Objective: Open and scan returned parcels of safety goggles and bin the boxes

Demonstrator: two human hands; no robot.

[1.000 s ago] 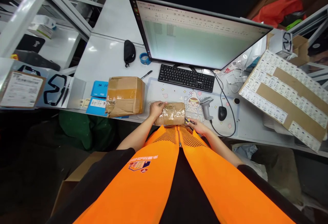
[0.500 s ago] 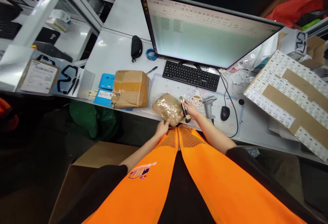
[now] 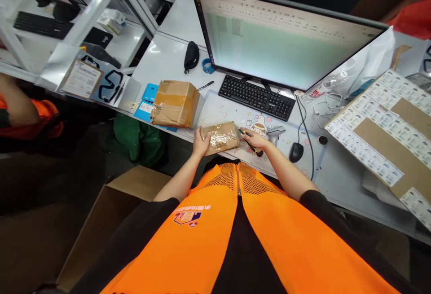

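A small brown parcel wrapped in clear tape [image 3: 222,136] lies flat on the desk mat near the front edge of the desk. My left hand [image 3: 201,139] grips its left end, fingers curled round it. My right hand [image 3: 256,141] rests just right of the parcel and is closed on a black and yellow box cutter [image 3: 248,141], whose tip points at the parcel's right end.
A larger taped carton [image 3: 175,103] sits on blue packets to the left. Behind are a keyboard [image 3: 256,97], monitor [image 3: 279,33], barcode scanner [image 3: 276,133] and mouse [image 3: 296,151]. A labelled cardboard sheet [image 3: 387,130] lies right. An open carton [image 3: 111,213] stands on the floor; another person's arm [image 3: 20,110] is at left.
The parcel, tilted up half a second ago, now lies flat on the mat. My left hand moved from under it to its left end; my right hand lowered the cutter beside it.
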